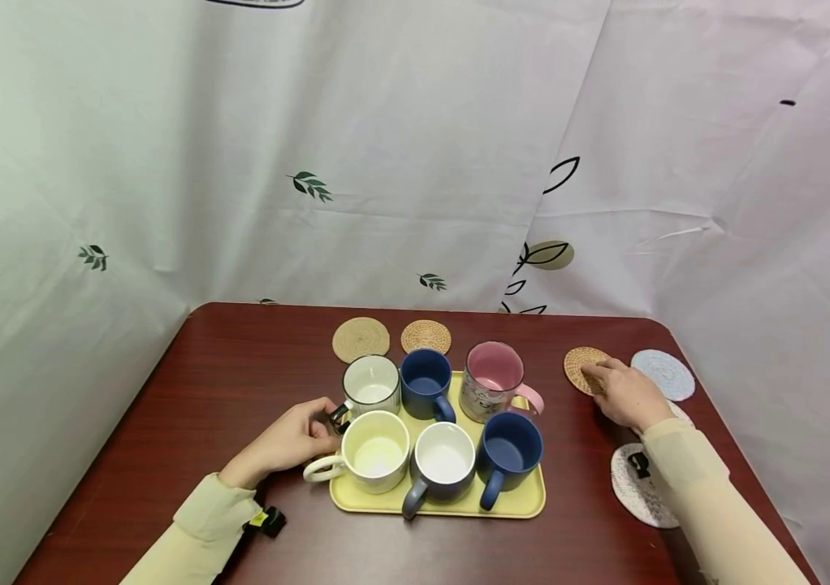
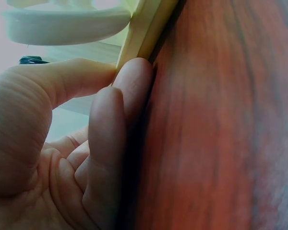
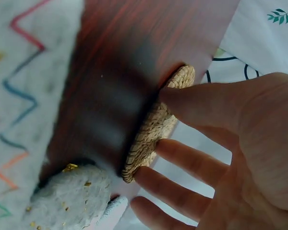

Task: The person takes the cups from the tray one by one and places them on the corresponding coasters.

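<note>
A yellow tray [image 1: 510,505] carries several mugs. My left hand [image 1: 291,435] is at its left side, and the left wrist view shows thumb and fingers pinching the tray's rim [image 2: 143,31]. Close to that hand are a cream mug [image 1: 376,451] and a white mug with a dark rim [image 1: 372,383]. Far to the right, my right hand [image 1: 630,394] reaches over a round woven coaster [image 1: 581,367]. Its fingers are spread, with the fingertips [image 3: 167,146] right at the woven coaster's surface.
A pink mug [image 1: 494,378], two blue mugs [image 1: 425,382] and a grey mug [image 1: 444,463] share the tray. Two coasters [image 1: 360,340] lie behind it. At the right edge are a pale blue coaster [image 1: 663,374] and a white patterned coaster [image 1: 634,487], partly under the right forearm.
</note>
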`<state>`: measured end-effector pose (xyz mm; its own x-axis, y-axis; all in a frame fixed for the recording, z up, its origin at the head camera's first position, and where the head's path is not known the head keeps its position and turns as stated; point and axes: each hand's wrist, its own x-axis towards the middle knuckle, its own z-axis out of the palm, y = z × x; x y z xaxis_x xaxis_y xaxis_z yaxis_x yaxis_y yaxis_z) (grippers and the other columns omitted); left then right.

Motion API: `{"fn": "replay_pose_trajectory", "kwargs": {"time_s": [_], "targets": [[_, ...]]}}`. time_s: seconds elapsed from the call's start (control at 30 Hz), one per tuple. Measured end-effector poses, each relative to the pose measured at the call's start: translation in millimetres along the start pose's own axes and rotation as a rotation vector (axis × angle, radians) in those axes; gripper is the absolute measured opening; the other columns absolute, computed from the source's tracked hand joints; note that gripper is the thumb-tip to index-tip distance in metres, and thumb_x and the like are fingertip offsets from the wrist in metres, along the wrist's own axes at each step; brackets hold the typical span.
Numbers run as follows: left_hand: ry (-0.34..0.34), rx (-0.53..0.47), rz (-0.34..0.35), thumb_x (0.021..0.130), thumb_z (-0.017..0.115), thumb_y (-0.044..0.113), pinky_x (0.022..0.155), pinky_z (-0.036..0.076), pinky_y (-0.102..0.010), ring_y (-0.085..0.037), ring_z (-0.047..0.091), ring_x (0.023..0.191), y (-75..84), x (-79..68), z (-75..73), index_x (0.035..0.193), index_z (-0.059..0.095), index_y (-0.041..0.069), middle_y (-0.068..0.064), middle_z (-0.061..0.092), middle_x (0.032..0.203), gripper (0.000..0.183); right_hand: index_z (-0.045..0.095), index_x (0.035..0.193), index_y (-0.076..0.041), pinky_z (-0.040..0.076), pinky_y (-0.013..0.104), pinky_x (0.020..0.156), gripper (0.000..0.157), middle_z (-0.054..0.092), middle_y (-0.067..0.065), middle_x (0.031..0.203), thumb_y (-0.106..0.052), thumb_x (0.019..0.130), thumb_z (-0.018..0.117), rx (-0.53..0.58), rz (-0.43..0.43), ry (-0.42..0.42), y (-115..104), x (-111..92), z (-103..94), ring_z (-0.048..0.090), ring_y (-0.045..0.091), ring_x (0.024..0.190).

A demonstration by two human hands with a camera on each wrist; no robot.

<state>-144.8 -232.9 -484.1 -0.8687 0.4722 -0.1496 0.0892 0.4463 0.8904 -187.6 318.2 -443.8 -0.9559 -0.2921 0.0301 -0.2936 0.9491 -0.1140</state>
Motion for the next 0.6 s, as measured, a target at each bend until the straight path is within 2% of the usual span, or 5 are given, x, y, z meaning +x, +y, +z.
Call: {"fn": "replay_pose_trajectory", "kwargs": {"time_s": [0.2, 0.6], "targets": [[-0.001, -0.005, 0.0, 0.089, 0.078, 0.012, 0.046, 0.038, -0.02, -0.005, 0.05, 0.048, -0.5, 0.4, 0.7, 0.111, 0.058, 0.002, 0.002, 0.059, 0.059, 0.031, 0.07, 0.128, -0.001, 0.053, 0.062, 0.092, 0.045, 0.065, 0.03, 0.128, -0.001, 0.083, 0.072, 0.005, -0.066, 0.056, -1, 7, 2.8, 0.067, 0.052, 0.108], [0.0, -0.006, -0.001, 0.09, 0.078, 0.012, 0.046, 0.038, -0.019, -0.005, 0.05, 0.048, -1.2, 0.6, 0.9, 0.111, 0.057, 0.002, 0.003, 0.058, 0.059, 0.031, 0.066, 0.135, -0.004, 0.052, 0.061, 0.096, 0.056, 0.062, 0.026, 0.14, -0.001, 0.08, 0.069, 0.003, -0.052, -0.009, -25, 33, 4.9, 0.065, 0.055, 0.108]]}}
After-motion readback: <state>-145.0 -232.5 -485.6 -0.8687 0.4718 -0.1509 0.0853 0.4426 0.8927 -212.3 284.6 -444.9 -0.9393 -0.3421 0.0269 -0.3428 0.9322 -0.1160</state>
